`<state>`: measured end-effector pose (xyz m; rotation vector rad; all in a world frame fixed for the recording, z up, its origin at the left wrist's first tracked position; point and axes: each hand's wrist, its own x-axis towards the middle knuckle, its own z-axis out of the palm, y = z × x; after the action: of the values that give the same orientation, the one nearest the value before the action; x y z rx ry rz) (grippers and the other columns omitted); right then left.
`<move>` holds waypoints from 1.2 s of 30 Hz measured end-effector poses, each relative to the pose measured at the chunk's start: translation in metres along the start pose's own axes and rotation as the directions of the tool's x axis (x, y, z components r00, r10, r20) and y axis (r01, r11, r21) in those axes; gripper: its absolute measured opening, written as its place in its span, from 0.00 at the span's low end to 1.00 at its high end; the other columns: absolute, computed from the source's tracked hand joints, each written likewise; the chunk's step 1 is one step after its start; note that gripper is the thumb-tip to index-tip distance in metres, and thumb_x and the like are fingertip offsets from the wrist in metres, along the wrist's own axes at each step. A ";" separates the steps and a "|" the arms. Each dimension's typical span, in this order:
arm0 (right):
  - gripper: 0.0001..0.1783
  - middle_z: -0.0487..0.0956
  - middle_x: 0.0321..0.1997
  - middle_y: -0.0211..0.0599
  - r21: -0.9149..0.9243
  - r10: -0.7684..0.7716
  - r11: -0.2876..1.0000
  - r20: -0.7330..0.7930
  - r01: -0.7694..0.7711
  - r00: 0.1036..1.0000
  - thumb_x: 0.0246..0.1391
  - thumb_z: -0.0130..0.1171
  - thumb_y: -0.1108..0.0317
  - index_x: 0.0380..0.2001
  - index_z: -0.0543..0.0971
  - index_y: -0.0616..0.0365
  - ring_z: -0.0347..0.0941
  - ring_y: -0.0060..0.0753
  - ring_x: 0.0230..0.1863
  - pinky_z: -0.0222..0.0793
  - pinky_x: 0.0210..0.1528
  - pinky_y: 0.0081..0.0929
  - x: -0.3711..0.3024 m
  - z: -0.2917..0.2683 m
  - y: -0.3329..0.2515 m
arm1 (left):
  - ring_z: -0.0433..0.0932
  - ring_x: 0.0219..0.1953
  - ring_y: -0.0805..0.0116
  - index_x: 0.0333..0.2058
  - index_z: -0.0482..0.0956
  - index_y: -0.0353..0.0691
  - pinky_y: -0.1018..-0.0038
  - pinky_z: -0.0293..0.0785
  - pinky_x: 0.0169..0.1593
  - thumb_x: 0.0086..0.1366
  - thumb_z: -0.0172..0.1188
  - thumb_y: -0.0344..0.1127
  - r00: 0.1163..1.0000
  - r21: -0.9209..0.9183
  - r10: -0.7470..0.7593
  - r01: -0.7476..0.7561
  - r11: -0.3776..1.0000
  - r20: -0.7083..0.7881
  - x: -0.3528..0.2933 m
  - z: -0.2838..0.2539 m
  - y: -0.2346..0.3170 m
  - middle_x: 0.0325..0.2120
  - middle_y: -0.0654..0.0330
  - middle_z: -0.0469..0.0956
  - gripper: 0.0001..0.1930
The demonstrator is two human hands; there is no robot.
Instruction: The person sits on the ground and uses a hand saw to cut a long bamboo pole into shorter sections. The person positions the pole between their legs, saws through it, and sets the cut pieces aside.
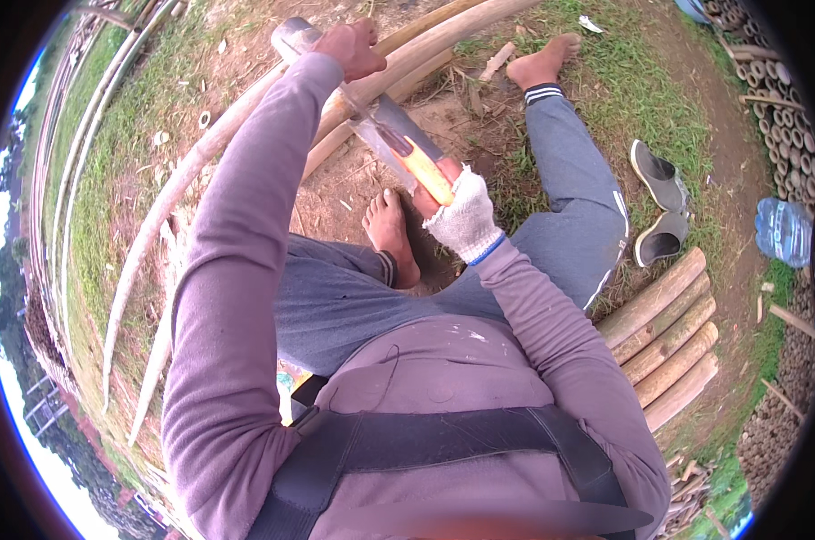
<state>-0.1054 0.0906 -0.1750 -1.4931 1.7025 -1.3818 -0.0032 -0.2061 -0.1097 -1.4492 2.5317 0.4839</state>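
Observation:
My bare left hand (349, 52) is at the far end of a long grey piece (409, 124), which looks like a length of bamboo. Its fingers curl over the piece, and the rounded end sticks out to their left. In a white cut-finger glove, my right hand (466, 214) is closed round the lower end of a blade tool with a yellow-orange handle (425, 171). The tool's pale blade (371, 135) runs up along the grey piece toward my left hand; its outline is blurred. Both lie across long peeled poles (416, 54) beyond my bare feet.
Cut logs (668, 346) lie side by side at my right, below a pair of grey shoes (661, 202). Further right are a plastic water bottle (783, 232) and stacked bamboo tubes (790, 135). Curved poles (147, 243) stretch down the left over grass.

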 end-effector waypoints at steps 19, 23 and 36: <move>0.14 0.82 0.31 0.43 0.048 0.140 0.988 0.093 -0.145 0.986 0.58 0.69 0.66 0.40 0.78 0.63 0.77 0.33 0.31 0.74 0.35 0.36 -0.008 0.006 0.017 | 0.85 0.39 0.45 0.49 0.80 0.29 0.55 0.82 0.45 0.74 0.51 0.71 0.530 -0.722 0.802 -0.438 0.536 0.274 -0.184 0.091 0.304 0.34 0.46 0.84 0.40; 0.15 0.84 0.33 0.52 0.006 -0.011 1.000 0.048 0.011 0.999 0.57 0.71 0.63 0.43 0.80 0.59 0.82 0.54 0.31 0.76 0.33 0.44 -0.004 0.018 0.016 | 0.86 0.40 0.36 0.46 0.83 0.32 0.48 0.83 0.44 0.72 0.51 0.71 0.561 -0.360 0.821 -0.791 0.495 -0.102 -0.199 0.060 0.226 0.32 0.42 0.86 0.39; 0.25 0.82 0.47 0.37 0.205 -0.089 0.973 -0.071 0.102 0.993 0.68 0.69 0.58 0.58 0.77 0.67 0.79 0.22 0.42 0.78 0.45 0.22 -0.009 0.026 -0.006 | 0.83 0.56 0.41 0.67 0.65 0.46 0.51 0.79 0.56 0.50 0.80 0.56 0.991 0.128 -0.121 0.128 0.983 -0.061 -0.180 0.087 -0.182 0.50 0.44 0.84 0.50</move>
<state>-0.0784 0.0906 -0.1820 -1.4439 1.4841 -1.6180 0.2447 -0.1154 -0.1679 -1.5780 2.4408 0.2563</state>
